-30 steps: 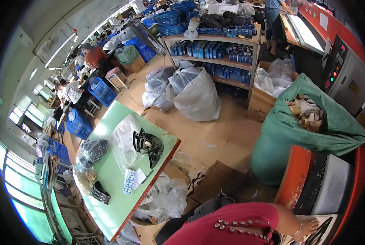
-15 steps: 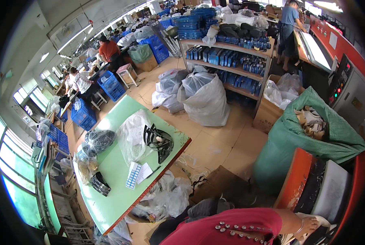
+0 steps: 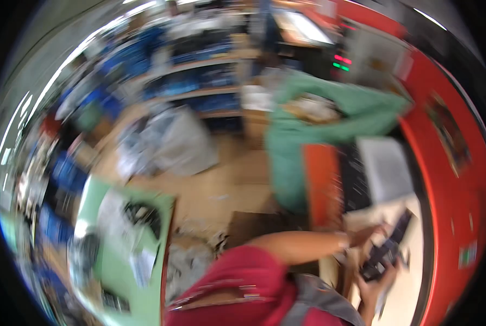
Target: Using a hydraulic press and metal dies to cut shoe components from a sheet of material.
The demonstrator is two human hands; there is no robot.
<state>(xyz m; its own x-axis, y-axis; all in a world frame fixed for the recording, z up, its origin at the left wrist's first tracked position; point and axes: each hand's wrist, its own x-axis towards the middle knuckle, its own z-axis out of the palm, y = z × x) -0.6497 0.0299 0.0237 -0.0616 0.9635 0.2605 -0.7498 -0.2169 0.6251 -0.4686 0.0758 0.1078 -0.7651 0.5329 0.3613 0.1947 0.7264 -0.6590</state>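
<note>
The whole picture is smeared by motion. At the lower right, my right hand [image 3: 381, 281] is closed round a long black angular piece [image 3: 384, 252], tilted up to the right above a pale work surface [image 3: 414, 282]. What kind of piece it is, or whether there is more than one, I cannot make out. My left hand [image 3: 367, 235] reaches across from a red sleeve and is close to the piece's left side. Its fingers are too blurred to show whether they touch it. Beyond the hands lie a grey-white pad [image 3: 384, 169] and a black scuffed strip [image 3: 354, 176].
A green sack [image 3: 286, 163] filled with scraps stands ahead of the hands. To the left is a green table [image 3: 137, 296] with black curved pieces [image 3: 144, 214] and plastic bags. A red machine panel [image 3: 449, 217] borders the right. Shelves [image 3: 191, 98] with blue items stand farther off.
The view has swung right and down toward the pale surface. Both hands now show, with a black piece in the right one. Before, only one hand showed, on whitish material at the right edge.
</note>
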